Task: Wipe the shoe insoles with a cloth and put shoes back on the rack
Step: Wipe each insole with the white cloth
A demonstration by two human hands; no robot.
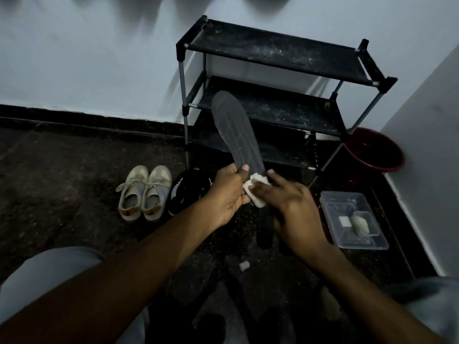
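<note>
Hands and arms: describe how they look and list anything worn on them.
Both are bare. The left hand and right hand wear no gloves, and no ring, watch or band shows at the fingers or wrists. The left forearm and right forearm are uncovered down to the frame's edge, no sleeve in view. The light is dim, so fine marks cannot be told.

Insole (236, 125) heel end hidden (behind cloth (255, 192))
</note>
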